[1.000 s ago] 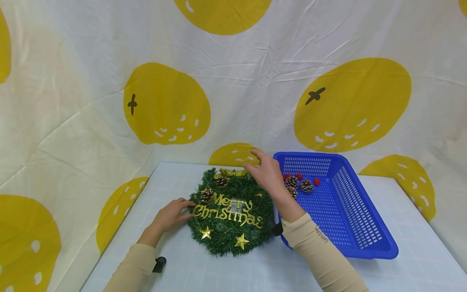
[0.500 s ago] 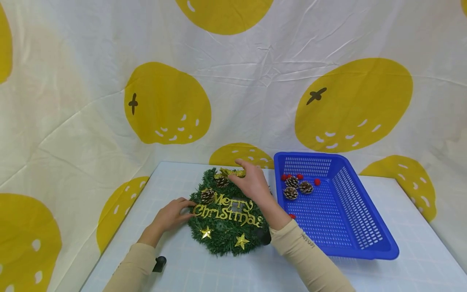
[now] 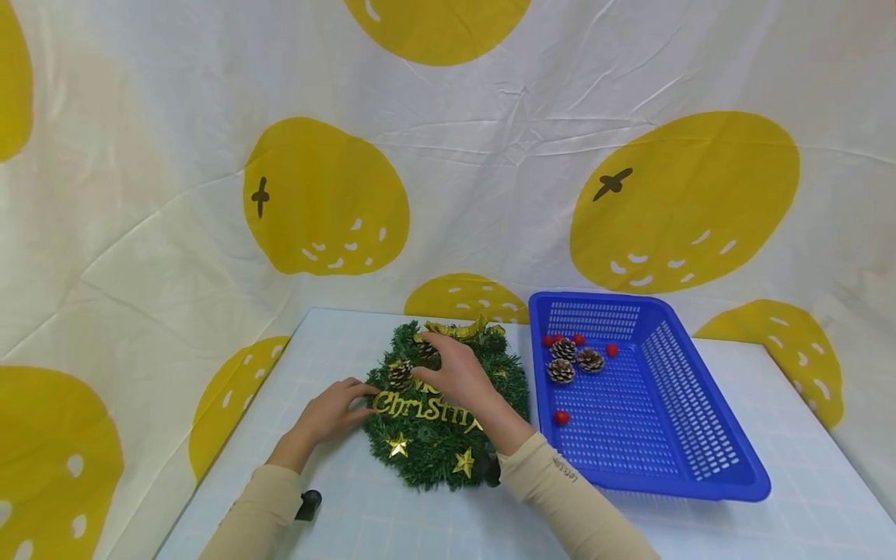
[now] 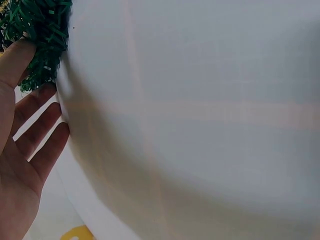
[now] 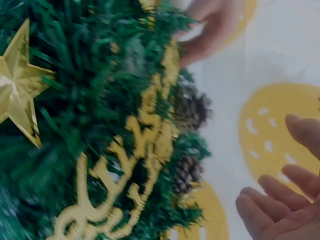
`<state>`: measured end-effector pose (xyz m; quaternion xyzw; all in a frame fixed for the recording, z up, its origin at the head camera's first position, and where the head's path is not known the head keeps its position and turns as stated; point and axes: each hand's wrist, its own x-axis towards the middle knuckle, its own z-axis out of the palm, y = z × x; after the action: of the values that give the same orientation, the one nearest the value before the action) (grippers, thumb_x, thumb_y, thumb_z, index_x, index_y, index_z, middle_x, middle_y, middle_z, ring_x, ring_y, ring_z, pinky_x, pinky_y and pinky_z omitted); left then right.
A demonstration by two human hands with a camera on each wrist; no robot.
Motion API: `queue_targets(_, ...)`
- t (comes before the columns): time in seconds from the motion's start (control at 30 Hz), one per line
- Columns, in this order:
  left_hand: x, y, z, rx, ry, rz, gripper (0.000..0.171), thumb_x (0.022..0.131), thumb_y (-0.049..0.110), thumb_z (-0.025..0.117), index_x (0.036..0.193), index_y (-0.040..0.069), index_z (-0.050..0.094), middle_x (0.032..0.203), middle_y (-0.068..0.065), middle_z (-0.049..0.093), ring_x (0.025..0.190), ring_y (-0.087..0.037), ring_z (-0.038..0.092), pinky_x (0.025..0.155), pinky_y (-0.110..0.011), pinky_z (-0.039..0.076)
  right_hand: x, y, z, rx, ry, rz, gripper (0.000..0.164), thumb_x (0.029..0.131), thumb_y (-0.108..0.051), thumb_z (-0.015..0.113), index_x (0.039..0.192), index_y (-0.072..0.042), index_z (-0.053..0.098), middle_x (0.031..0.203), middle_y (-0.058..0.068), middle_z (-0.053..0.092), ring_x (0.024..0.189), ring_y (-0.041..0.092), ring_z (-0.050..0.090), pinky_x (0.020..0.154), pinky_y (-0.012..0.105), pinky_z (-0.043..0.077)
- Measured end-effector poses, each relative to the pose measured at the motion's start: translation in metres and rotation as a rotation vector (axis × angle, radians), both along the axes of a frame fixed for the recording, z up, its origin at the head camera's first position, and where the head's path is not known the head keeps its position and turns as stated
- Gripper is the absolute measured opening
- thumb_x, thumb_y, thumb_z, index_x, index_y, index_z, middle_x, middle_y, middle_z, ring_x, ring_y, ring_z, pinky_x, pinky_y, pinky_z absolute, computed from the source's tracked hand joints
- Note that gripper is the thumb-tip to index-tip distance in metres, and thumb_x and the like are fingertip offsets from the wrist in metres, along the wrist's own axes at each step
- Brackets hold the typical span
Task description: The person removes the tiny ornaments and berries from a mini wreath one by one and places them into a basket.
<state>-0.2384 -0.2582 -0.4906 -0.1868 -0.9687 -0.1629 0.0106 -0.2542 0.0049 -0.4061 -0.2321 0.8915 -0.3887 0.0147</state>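
A round green wreath (image 3: 430,470) lies on the table, with gold Christmas lettering (image 3: 406,405), gold stars (image 3: 463,463), pine cones (image 3: 400,376) and a shiny gold ribbon (image 3: 462,331) along its far side. My left hand (image 3: 329,412) holds the wreath's left edge; in the left wrist view its thumb lies on the foliage, the index finger is at the edge below, and the other fingers are stretched out. Over the wreath's middle hovers my right hand (image 3: 458,373), thumb and fingers apart and nothing between them. It covers part of the lettering.
To the right of the wreath stands a blue basket (image 3: 714,420). Inside it are several loose pine cones (image 3: 590,360) and several red balls (image 3: 561,418). A white cloth with yellow fruit shapes (image 3: 325,194) hangs behind the table (image 3: 381,521).
My right hand has moved left and lower, from beyond the ribbon to over the lettering. More of the basket's left side and a red ball now show. My left hand stays put.
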Motion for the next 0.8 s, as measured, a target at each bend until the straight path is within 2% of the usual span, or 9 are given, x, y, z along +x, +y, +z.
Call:
queue_targets(0.37,-0.002,-0.001,0.000,-0.016,-0.015,0.013,0.036,0.090,0.032,0.072,0.123,0.018,0.067,0.116,-0.006,0.061,0.108,-0.029,0.060,0.083,-0.051,0.053,-0.006,-0.018,-0.031,0.040,-0.017,0.054,0.062,0.093,-0.029,0.069,0.147,-0.013,0.044,0.148,0.008,0.046,0.133,0.030,0.046,0.101,0.047,0.046)
queue_targets(0.53,-0.003,-0.002,-0.001,-0.019,-0.014,0.012,0.037,0.090,0.032,0.072,0.124,0.018,0.066,0.118,-0.006,0.061,0.109,-0.030,0.059,0.083,-0.051,0.053,-0.006,-0.026,-0.041,0.063,-0.013,0.060,0.061,0.093,-0.026,0.069,0.147,-0.011,0.045,0.147,0.009,0.047,0.128,0.030,0.050,0.099,0.048,0.047)
queue_targets(0.8,-0.001,-0.001,-0.002,-0.007,-0.011,0.009,0.036,0.089,0.030,0.073,0.123,0.017,0.067,0.117,-0.007,0.062,0.108,-0.030,0.060,0.083,-0.052,0.053,-0.011,-0.038,-0.058,0.129,0.049,0.058,0.061,0.093,-0.024,0.069,0.148,-0.011,0.044,0.147,0.007,0.047,0.130,0.026,0.049,0.101,0.043,0.046)
